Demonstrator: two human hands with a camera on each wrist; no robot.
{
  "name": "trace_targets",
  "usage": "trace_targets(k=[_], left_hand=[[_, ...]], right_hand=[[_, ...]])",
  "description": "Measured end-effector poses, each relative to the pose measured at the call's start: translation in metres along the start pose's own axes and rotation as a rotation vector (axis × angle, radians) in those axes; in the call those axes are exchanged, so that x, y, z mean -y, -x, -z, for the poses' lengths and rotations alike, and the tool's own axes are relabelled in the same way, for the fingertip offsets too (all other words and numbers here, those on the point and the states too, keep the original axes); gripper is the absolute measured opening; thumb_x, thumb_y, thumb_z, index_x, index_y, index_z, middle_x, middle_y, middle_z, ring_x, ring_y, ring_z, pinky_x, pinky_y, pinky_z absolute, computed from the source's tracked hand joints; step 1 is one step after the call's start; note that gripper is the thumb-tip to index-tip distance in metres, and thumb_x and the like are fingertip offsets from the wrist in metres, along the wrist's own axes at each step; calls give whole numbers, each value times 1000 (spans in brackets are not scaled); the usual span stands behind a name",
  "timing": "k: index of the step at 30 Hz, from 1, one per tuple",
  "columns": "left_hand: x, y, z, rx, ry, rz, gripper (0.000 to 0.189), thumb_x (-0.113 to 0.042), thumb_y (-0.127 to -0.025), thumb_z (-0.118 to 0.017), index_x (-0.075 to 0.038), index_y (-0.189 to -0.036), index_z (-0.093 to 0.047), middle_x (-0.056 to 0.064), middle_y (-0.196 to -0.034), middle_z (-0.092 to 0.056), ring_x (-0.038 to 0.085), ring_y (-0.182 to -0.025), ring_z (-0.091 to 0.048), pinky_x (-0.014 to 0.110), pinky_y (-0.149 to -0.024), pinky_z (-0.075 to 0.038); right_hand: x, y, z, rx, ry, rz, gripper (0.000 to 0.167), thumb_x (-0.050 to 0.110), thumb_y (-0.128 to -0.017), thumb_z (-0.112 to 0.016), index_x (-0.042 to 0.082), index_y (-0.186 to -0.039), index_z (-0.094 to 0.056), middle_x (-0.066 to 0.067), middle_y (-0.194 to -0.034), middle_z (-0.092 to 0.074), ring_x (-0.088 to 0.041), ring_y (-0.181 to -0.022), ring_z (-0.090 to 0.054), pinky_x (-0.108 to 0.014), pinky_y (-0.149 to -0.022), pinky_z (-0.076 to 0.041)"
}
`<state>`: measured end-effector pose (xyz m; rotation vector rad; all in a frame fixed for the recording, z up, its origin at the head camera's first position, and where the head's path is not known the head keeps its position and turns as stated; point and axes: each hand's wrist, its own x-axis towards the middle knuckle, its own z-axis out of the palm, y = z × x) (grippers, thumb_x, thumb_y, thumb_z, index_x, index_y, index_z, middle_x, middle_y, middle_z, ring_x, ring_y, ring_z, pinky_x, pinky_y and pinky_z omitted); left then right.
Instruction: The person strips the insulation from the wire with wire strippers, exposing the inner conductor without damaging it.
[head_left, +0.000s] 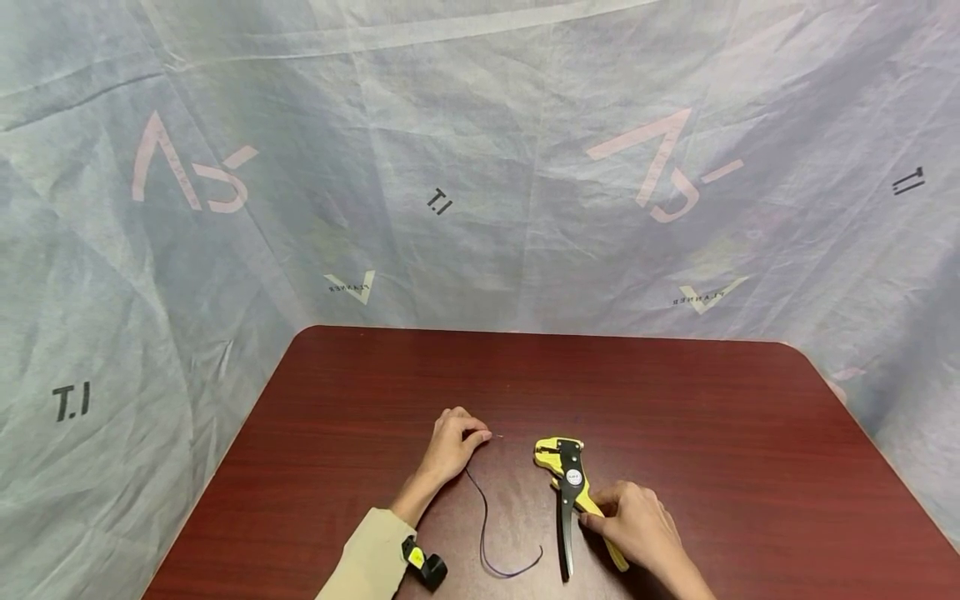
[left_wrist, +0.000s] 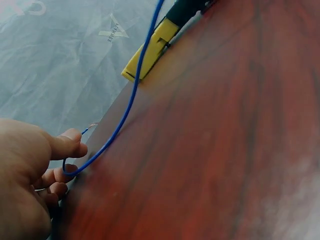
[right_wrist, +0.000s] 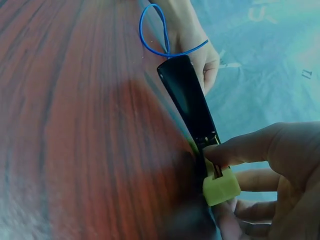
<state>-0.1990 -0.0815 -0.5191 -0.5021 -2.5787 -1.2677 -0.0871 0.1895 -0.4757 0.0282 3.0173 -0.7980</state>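
right hand (head_left: 637, 525) gripping yellow wire stripper (head_left: 568, 492), left hand (head_left: 450, 446) pinching blue wire (head_left: 487, 533), red-brown table (head_left: 712, 433)

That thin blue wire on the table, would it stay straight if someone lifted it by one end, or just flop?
The blue wire would probably droop: it lies in loose curves on the table, so it seems limp. It looks very thin, so likely light. The left hand pinches it near its bare end, and the rest would likely trail behind, sliding easily over the smooth wood.

Red-brown table (head_left: 712, 433) — wire (head_left: 486, 525), stripper (head_left: 567, 483)
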Motion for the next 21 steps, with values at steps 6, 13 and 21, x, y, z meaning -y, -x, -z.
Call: trace_targets(k=[6, 13, 21], left_hand=[[1, -1, 0, 5, -15, -5, 5, -15, -83, -78, -10, -82, -80, 0, -79, -64, 16, -80, -54, 25, -74, -43], [3, 0, 0, 22, -41, -18, 12, -15, -82, -79, -6, -90, -80, 4, -82, -66, 18, -82, -54, 28, -75, -44], [0, 0, 2, 62, -50, 18, 29, -19, -82, -81, -1, -103, -77, 8, -85, -65, 17, -82, -51, 25, -73, -41]], right_hand=[[0, -2, -2, 2, -10, 9, 17, 24, -67, -88, 30, -75, -73, 13, -70, -64, -5, -68, -57, -32, -56, -44], [1, -3, -1, 41, -14, 24, 15, 27, -71, -85, 30, -73, -70, 19, -64, -64, 1, -62, -51, -28, -54, -39], [-6, -5, 9, 48, -44, 24, 21, 40, -76, -84, 27, -87, -72, 13, -73, -64, 1, -66, -52, -25, -59, -41]])
